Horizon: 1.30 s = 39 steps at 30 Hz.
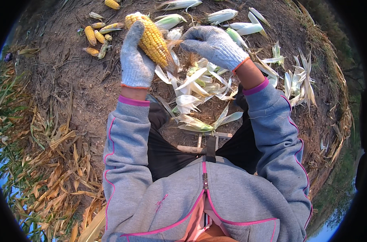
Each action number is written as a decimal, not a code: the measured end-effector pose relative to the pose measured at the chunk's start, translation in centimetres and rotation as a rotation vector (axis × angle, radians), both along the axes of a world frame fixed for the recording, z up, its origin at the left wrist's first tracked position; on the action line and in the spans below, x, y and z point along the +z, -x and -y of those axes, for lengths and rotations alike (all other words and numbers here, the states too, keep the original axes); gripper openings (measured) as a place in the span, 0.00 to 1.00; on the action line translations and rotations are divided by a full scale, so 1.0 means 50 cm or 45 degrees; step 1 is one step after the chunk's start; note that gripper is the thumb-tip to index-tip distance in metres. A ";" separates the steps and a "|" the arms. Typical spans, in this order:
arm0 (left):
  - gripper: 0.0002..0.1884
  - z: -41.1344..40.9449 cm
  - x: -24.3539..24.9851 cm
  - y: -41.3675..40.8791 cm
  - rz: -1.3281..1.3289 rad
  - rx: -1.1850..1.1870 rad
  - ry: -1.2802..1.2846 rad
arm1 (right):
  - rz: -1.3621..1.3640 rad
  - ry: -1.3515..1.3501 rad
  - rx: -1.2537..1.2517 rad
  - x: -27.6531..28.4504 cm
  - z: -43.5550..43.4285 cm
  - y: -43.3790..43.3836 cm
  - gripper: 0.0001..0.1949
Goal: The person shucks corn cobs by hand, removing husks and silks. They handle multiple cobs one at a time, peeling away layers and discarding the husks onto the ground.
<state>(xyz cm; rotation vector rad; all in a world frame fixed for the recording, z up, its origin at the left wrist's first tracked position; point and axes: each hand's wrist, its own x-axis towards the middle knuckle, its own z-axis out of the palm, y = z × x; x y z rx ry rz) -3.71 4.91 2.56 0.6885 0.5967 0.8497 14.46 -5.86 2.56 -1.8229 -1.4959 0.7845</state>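
Observation:
My left hand [136,59], in a grey-white knit work glove with an orange cuff edge, grips a husked ear of yellow corn [150,39]. The ear tilts, its silk-fringed end towards the lower right. My right hand [215,44], gloved alike, has thumb and fingertips pinched on brown corn silk [173,44] beside the ear. Below and between the hands lies a heap of pale, torn corn husks [198,81]. Beyond my right hand several ears still in their husks [222,15] rest on the dirt.
Several small husked cobs [91,35] lie at the upper left, with another cob [112,4] farther off. Wooden bars of a low frame [191,149] show between my legs. Dry corn stalks and leaves [62,157] line the left side. Loose husks [298,80] lie at the right.

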 end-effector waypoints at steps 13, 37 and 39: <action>0.22 -0.017 -0.002 0.008 0.124 0.068 -0.009 | 0.934 0.422 -0.042 -0.031 0.017 -0.054 0.15; 0.23 -0.023 -0.019 0.005 0.051 0.018 -0.019 | -0.429 0.072 0.206 -0.023 0.007 0.033 0.19; 0.23 -0.026 -0.017 0.007 0.012 0.040 -0.026 | -0.397 0.002 0.166 -0.024 0.006 0.029 0.19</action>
